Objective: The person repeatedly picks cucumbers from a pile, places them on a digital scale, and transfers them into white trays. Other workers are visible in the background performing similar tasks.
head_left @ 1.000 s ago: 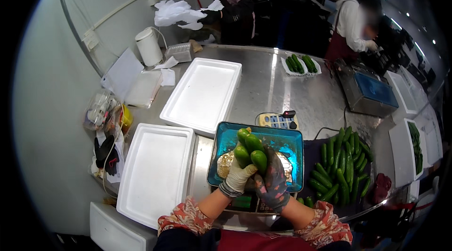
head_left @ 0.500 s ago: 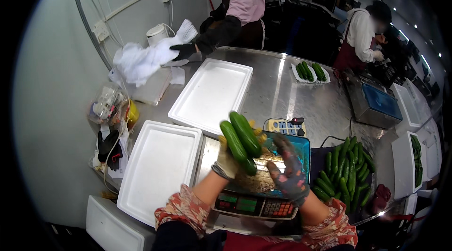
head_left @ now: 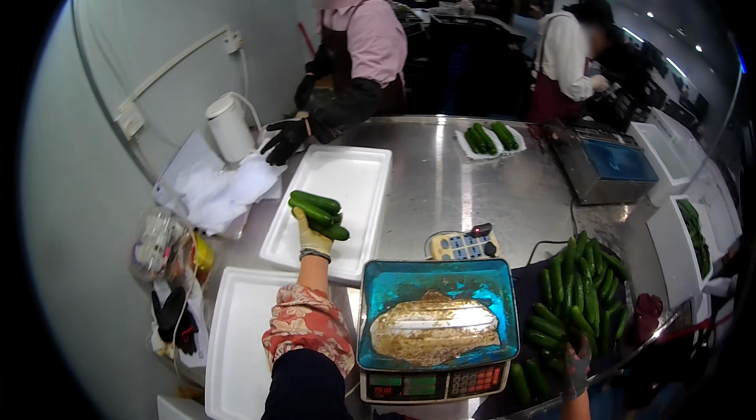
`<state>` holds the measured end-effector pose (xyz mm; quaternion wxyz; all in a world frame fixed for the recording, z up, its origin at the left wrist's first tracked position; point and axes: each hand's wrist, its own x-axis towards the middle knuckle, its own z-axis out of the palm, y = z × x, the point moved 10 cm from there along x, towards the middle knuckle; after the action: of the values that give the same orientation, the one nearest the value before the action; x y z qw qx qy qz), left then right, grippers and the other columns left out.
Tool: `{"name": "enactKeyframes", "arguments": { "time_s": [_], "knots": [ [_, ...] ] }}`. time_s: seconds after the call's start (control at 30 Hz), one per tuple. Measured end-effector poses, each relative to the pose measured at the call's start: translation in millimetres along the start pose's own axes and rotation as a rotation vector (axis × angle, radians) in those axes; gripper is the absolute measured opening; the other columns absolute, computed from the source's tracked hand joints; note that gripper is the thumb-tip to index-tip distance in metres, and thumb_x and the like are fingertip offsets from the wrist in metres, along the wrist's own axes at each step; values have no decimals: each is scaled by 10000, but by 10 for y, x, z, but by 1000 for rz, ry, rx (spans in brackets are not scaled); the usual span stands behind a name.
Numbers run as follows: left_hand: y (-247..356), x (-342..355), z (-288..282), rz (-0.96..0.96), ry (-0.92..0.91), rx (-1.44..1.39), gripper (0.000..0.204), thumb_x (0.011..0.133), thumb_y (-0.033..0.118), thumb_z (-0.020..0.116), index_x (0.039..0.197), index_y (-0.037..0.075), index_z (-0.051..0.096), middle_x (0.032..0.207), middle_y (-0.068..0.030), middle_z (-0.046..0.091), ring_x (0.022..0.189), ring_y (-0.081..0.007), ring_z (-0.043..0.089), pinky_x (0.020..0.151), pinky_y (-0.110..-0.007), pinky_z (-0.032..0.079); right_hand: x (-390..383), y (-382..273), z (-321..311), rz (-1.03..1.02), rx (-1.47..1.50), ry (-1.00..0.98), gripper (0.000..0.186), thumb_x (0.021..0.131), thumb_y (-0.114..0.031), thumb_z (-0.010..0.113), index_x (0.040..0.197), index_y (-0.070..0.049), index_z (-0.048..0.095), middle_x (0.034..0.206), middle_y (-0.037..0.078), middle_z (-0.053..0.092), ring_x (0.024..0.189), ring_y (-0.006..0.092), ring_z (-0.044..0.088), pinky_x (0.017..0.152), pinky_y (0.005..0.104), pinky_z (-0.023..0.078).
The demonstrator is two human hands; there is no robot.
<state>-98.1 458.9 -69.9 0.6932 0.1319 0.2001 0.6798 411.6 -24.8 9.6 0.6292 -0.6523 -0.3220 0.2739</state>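
My left hand (head_left: 313,237), in a pale yellowish glove, is closed around a bunch of green cucumbers (head_left: 316,202) above the near part of the far white foam tray (head_left: 364,183). At the lower right, my right hand (head_left: 578,369), in a dark patterned glove, is at the near side of a cucumber pile (head_left: 583,286); its fingers are blurred, so their grip is unclear. Between my arms stands a weighing scale (head_left: 438,282) with a blue, dirt-stained pan holding nothing. A second white foam tray (head_left: 244,341) lies at the left, partly behind my left sleeve.
A yellow power strip (head_left: 465,245) sits behind the scale. Farther back are a small white tray of cucumbers (head_left: 492,140) and another scale (head_left: 606,160). Foam boxes (head_left: 669,235) stand at the right. Across the table, a co-worker's black-gloved hand (head_left: 285,141) is beside white wrapping (head_left: 216,191).
My left hand has carried the cucumbers from above the scale to the far tray. My right hand has moved right to the pile. The co-worker's hand has come off the white wrapping.
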Motion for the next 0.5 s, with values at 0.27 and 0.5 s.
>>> {"name": "enactKeyframes", "arguments": {
  "time_s": [0.27,0.5],
  "knots": [
    [-201,490,-405,-16,334,-55,596,795,629,538,1119,128,542,1066,-120,562,933,-275,552,800,-438,463,-433,282,-527,89,-271,123,475,855,-137,615,1249,51,428,1150,145,545,1049,204,530,903,319,438],
    [-329,344,-404,-151,588,-138,787,837,513,550,1413,129,176,1443,-160,229,1328,-342,259,1066,-534,226,-630,164,-192,153,-302,84,378,845,-93,564,1199,23,497,1042,110,614,966,195,573,845,288,451]
  ]
}}
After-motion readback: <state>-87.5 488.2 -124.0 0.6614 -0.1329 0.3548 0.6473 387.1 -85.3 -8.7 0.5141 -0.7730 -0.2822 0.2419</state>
